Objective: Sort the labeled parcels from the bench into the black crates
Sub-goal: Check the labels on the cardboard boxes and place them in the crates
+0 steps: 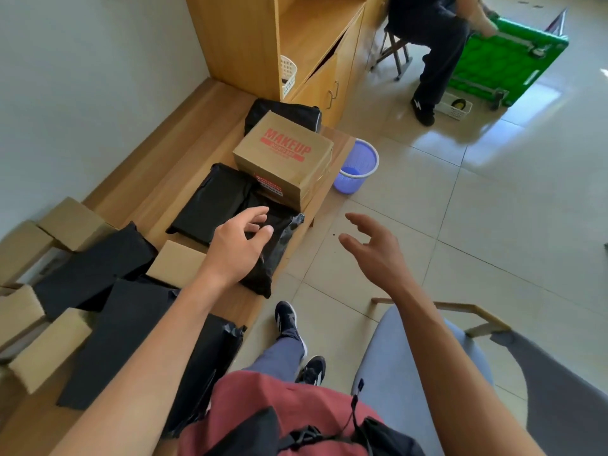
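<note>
Left hand (241, 240) reaches forward, fingers curled; right hand (373, 246) spread, empty

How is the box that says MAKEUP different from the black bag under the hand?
The MAKEUP box is brown cardboard with red letters; the black bag is plain, shiny plastic. The box is stiff and tall; the bag lies flat and crinkled. The left hand reaches over the bag, not the box. Both sit on the wooden bench.

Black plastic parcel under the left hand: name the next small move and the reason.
Probably close the left hand on the crumpled black plastic mailer parcel: its fingers hover curled just above it, holding nothing, while the right hand hangs open over the floor.
</note>
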`<state>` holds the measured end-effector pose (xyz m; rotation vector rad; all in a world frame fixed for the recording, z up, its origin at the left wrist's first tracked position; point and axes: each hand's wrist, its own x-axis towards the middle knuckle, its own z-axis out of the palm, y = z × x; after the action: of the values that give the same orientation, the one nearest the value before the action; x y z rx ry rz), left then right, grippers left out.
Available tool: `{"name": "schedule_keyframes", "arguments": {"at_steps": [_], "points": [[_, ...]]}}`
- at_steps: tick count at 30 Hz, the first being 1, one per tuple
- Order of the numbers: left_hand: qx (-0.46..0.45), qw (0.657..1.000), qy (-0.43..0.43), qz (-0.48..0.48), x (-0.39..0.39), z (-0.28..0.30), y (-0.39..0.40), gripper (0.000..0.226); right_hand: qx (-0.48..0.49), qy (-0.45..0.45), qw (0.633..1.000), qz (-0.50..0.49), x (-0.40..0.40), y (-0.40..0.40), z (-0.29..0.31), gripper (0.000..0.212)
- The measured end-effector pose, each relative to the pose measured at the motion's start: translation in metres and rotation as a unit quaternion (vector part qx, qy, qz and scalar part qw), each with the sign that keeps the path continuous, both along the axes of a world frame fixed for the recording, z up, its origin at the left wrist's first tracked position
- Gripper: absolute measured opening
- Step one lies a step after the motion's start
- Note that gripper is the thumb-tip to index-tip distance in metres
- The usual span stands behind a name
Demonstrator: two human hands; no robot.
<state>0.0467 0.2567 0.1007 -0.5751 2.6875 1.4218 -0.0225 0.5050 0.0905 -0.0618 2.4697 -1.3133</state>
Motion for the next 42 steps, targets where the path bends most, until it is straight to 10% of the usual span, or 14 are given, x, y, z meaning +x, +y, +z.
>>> {"name": "schedule_keyframes", "arguments": {"at_steps": [19, 31, 42], "points": [[0.105, 0.982, -0.048, 0.152, -0.154, -0.065, -0.084, 0.056, 0.086, -0.07, 0.993, 0.046, -0.19, -0.075, -0.053, 0.073], [-0.049, 0.981, -0.163, 0.09, -0.259, -0.077, -0.107, 0.062, -0.112, -0.322, 0.935, -0.094, -0.255, -0.098, -0.096, 0.089], [0.011, 0.967, -0.141, 0.21, -0.25, -0.048, -0.075, 0.057, -0.065, -0.276, 0.958, 0.046, -0.28, -0.097, -0.089, 0.04]]}}
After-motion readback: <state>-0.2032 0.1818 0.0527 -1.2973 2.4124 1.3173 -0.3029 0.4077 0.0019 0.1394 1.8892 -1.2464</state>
